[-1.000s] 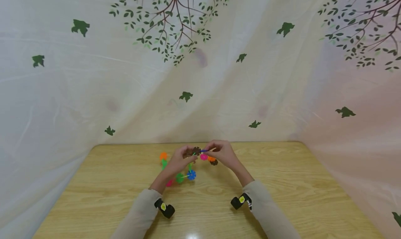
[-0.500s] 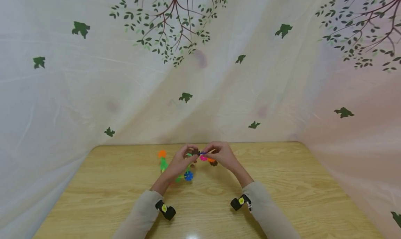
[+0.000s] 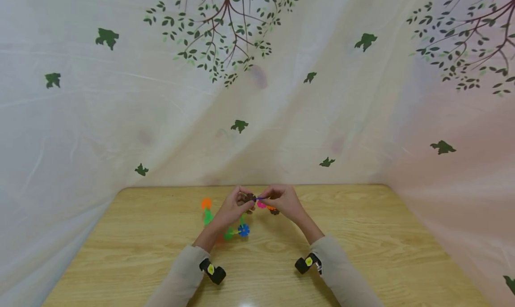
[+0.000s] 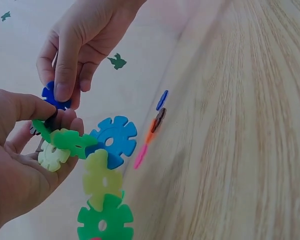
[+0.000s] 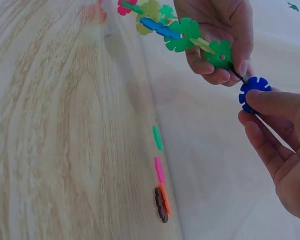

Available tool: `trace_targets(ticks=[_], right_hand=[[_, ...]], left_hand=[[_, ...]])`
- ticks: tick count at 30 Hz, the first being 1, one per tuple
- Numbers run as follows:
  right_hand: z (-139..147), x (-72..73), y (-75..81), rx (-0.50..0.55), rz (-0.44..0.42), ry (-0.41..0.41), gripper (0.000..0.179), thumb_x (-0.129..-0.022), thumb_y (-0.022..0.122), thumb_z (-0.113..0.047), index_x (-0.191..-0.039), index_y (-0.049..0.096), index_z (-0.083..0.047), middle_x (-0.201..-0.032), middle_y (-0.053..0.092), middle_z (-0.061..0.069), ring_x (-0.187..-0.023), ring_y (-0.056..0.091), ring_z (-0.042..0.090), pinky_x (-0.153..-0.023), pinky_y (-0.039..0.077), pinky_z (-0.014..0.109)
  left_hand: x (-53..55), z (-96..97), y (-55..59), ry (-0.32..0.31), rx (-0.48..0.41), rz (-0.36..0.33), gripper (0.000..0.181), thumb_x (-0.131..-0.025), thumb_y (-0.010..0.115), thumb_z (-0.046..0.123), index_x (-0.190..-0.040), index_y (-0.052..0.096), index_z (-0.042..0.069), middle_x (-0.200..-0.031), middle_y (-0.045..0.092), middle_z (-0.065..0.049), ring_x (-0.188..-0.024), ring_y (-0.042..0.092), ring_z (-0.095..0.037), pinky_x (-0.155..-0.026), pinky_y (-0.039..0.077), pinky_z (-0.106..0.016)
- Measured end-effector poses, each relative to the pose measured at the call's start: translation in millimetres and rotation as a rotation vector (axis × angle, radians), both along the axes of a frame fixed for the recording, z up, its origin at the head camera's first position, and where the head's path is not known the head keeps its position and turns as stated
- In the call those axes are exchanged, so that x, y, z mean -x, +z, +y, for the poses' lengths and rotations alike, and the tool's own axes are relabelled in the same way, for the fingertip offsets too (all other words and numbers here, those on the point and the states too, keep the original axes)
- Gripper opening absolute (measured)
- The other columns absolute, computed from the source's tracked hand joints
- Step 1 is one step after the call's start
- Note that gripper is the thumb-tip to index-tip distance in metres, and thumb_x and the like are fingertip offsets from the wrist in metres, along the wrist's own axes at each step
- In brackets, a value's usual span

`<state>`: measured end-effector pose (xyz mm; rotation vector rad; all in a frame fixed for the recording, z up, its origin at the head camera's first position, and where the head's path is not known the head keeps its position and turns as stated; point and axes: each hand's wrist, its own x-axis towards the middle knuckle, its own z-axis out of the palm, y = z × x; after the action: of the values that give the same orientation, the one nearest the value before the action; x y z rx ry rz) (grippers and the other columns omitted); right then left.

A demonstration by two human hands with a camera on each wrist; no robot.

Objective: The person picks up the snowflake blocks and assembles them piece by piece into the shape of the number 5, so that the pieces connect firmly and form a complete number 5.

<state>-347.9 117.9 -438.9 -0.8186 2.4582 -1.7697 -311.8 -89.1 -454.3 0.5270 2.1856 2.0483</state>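
A chain of notched plastic flower discs hangs from my left hand (image 3: 231, 208). It includes a light blue disc (image 4: 114, 139), a pale yellow disc (image 4: 103, 181) and a green disc (image 4: 105, 220). The left fingers pinch its dark brown end disc (image 3: 250, 198), partly hidden by the thumb. From the right, my right hand (image 3: 283, 203) pinches a dark blue disc (image 5: 255, 95) between thumb and fingers. The blue disc's edge meets the brown disc; how deep the notches sit is hidden. Both hands are raised above the table.
Loose discs lie near the table's (image 3: 362, 235) far edge: a pink disc (image 5: 159, 170), an orange disc (image 5: 166, 200), a brown disc (image 5: 161, 206), a green disc (image 5: 157, 137) and another blue disc (image 4: 162, 100). A cloth backdrop (image 3: 281, 132) hangs behind.
The brown disc has tilted from nearly face-on, and the hanging chain has swung slightly left. Both hands keep their pinches and stay close together.
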Motion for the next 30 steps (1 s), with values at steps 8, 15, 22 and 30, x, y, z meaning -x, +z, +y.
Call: trace_targets(ticks=[8,15,22,30], right_hand=[[0.8,1.0,-2.5,0.018,0.043,0.006,0.006,-0.086,0.077,0.004,-0.092,0.077,0.005,-0.092,0.075,0.024,-0.074,0.072,0.017,-0.068,0.063,0.039],[-3.8,-0.1,-0.1,-0.005,0.099,-0.008,0.006,-0.085,0.078,0.004,-0.09,0.076,0.007,-0.091,0.075,0.023,-0.074,0.07,0.014,-0.063,0.056,0.02],[-4.6,-0.2,-1.5,-0.012,0.079,-0.019,0.004,-0.086,0.079,-0.001,-0.089,0.078,0.001,-0.093,0.076,0.017,-0.084,0.072,0.017,-0.071,0.061,0.025],[-2.7,2.5,-2.0,-0.04,0.043,0.005,0.004,-0.088,0.078,-0.004,-0.091,0.077,-0.002,-0.097,0.076,0.016,-0.092,0.071,0.03,-0.071,0.061,0.026]], left_hand=[[-0.2,1.6,0.4,-0.004,-0.029,0.028,0.028,-0.101,0.057,-0.001,-0.125,0.044,-0.007,-0.114,0.059,-0.037,-0.087,0.067,-0.014,-0.082,0.059,-0.028],[-0.4,2.6,1.7,0.019,-0.032,0.036,0.024,-0.101,0.057,-0.003,-0.121,0.044,-0.006,-0.108,0.062,-0.025,-0.092,0.068,-0.03,-0.086,0.06,-0.038],[0.1,1.8,1.4,0.027,-0.029,0.017,0.025,-0.101,0.056,-0.003,-0.122,0.043,-0.007,-0.112,0.061,-0.029,-0.09,0.068,-0.021,-0.087,0.06,-0.04],[1.2,2.9,1.8,0.037,-0.027,-0.046,0.024,-0.102,0.056,0.0,-0.124,0.047,-0.004,-0.12,0.06,-0.031,-0.09,0.066,-0.016,-0.082,0.058,-0.029]])
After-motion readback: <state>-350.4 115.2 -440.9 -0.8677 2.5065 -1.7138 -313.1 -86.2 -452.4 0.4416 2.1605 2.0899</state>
